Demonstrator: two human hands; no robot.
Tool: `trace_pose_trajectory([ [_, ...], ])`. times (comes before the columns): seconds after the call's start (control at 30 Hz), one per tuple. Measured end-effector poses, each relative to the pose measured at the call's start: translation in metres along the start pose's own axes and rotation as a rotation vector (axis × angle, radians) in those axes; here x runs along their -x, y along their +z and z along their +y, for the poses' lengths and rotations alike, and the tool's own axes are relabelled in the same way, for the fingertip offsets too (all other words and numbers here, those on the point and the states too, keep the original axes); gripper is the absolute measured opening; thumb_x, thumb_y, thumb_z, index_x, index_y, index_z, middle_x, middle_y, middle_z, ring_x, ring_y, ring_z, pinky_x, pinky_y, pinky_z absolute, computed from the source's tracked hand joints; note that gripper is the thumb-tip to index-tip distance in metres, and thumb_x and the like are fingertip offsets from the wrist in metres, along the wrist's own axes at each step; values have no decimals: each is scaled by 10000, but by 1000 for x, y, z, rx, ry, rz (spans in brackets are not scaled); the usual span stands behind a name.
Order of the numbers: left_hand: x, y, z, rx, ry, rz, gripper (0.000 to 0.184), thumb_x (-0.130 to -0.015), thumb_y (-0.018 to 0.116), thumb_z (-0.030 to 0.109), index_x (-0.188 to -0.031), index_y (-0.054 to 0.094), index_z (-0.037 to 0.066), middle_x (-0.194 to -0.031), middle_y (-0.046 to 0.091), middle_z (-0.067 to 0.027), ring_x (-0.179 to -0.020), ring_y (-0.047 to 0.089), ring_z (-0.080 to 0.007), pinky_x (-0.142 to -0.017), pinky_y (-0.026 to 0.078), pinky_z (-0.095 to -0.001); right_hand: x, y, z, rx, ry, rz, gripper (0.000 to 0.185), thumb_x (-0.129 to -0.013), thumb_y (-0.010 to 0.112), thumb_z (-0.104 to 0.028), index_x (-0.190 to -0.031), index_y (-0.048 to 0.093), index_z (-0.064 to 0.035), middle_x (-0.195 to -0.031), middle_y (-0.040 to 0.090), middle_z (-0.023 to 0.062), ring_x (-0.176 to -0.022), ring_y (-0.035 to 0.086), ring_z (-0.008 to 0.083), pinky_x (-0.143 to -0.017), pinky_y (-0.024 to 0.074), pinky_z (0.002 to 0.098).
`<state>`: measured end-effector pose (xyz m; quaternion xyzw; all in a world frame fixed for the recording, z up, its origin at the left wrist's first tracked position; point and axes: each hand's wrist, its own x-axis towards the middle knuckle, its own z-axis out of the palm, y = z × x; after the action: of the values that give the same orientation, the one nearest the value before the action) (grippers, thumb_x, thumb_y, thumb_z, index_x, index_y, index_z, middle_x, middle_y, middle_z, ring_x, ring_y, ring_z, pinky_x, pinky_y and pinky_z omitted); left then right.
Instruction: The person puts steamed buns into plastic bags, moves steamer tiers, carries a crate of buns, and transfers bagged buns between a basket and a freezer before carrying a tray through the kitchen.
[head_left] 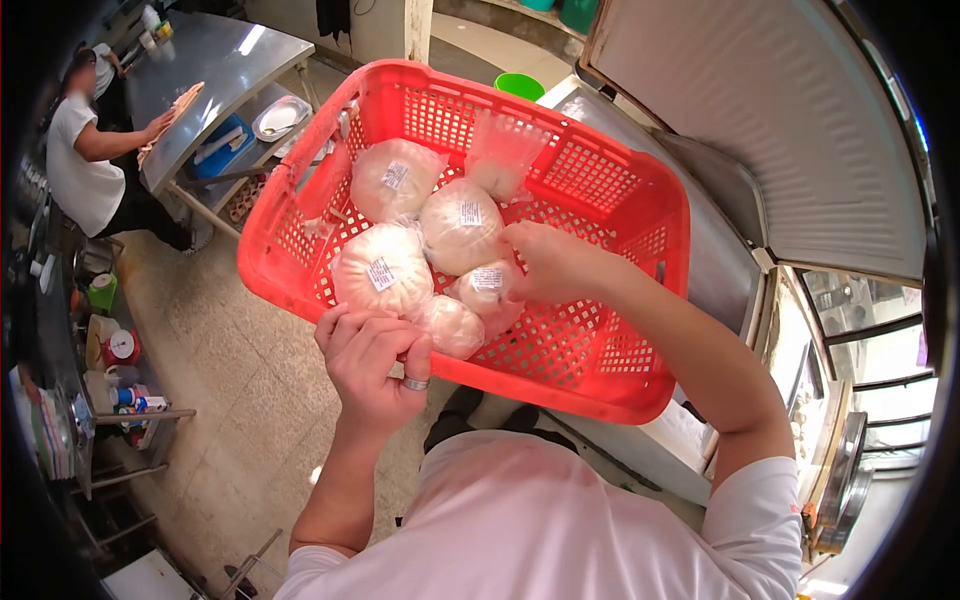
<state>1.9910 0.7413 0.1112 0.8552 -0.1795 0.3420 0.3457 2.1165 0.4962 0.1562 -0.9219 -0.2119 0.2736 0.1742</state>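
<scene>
A red plastic crate [520,385] is tilted in front of me, with several white round buns in clear plastic bags inside. My left hand [375,360] is closed over its near rim, a ring on one finger. Close to that hand lie a large pleated bagged bun [400,290] with a printed label and a smaller bagged bun [452,328]. My right hand [550,262] reaches inside, fingers curled at a small labelled bagged bun [487,282]; the fingertips are partly hidden. Beside them sits another labelled bagged bun [455,235]. Toward the far side are a bagged bun [388,180] and a clear bag [500,165].
A chest freezer [700,240] with a raised lid [790,110] stands at right, under the crate's side. A person [90,150] works at a steel table [235,55] at upper left. Shelves with a red scale [122,346] line the left. A green bucket [520,85] stands behind.
</scene>
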Motion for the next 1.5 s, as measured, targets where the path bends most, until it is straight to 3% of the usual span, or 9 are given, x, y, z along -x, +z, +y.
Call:
trace_pose_trajectory([
  [0.27, 0, 1, 1, -20, 4, -16, 112, -899, 691, 175, -806, 678, 115, -832, 717, -15, -833, 634, -228, -969, 403, -404, 90, -27, 14, -170, -7, 402, 587, -847, 794, -168, -1360, 569, 8, -1274, 653, 195, -1170, 648, 280, -1034, 506, 398],
  [0.47, 1, 3, 2, -61, 5, -59, 96, -888, 693, 146, -801, 673, 109, -853, 706, -30, -872, 648, -232, -1003, 400, -429, 172, 6, 41, -201, -25, 862, 395, -845, 775, -112, -1205, 666, 10, -1100, 720, 148, -1030, 687, 226, -908, 537, 364],
  [0.5, -1, 2, 5, -72, 8, -73, 79, -889, 688, 129, -818, 678, 95, -861, 707, -46, -871, 647, -238, -1000, 405, -434, 181, 19, 36, -278, 23, 888, 306, -813, 784, -82, -1098, 710, 3, -1019, 729, 145, -958, 698, 225, -833, 542, 349],
  [0.57, -7, 1, 18, -112, -46, -121, 50, -891, 690, 93, -860, 686, 55, -859, 701, -83, -863, 642, -278, -1001, 420, -479, 177, 56, 43, -296, -220, 993, 288, -774, 805, -69, -1043, 716, -16, -995, 725, 142, -890, 703, 249, -776, 555, 368],
  [0.63, -12, -4, 24, -212, -128, -181, 83, -937, 695, 99, -919, 694, 18, -868, 699, -76, -862, 637, -233, -969, 460, -426, 182, 69, 45, -131, -261, 910, 307, -754, 820, -67, -1037, 704, -37, -999, 719, 128, -875, 698, 291, -760, 559, 394],
  [0.73, -32, -2, 47, 34, -638, -257, 160, -990, 686, 146, -965, 686, -12, -891, 693, -51, -886, 617, -157, -897, 489, -332, 182, 67, 45, -219, -289, 935, 275, -785, 794, -134, -1015, 680, -34, -939, 687, 112, -878, 670, 288, -771, 537, 424],
  [0.83, -42, 26, 66, 58, -482, -316, 215, -1021, 668, 185, -1015, 681, -29, -921, 686, -35, -907, 586, -106, -827, 485, -269, 188, 68, 56, -174, -295, 882, 222, -812, 745, -188, -942, 653, -34, -859, 643, 100, -835, 638, 279, -767, 513, 423],
  [1.03, -40, 56, 70, -18, -623, -542, 237, -1018, 666, 190, -1038, 673, -46, -925, 684, -62, -897, 588, -128, -839, 487, -300, 184, 77, 67, -205, -412, 942, 183, -811, 680, -218, -835, 606, -52, -791, 596, 86, -776, 604, 271, -735, 487, 398],
  [1.5, -38, 58, 73, -55, -640, -566, 232, -1010, 661, 174, -1039, 665, -57, -919, 689, -76, -893, 609, -146, -860, 494, -312, 187, 81, 80, -217, -503, 960, 191, -789, 661, -237, -796, 603, -55, -773, 589, 84, -768, 603, 251, -702, 461, 371],
])
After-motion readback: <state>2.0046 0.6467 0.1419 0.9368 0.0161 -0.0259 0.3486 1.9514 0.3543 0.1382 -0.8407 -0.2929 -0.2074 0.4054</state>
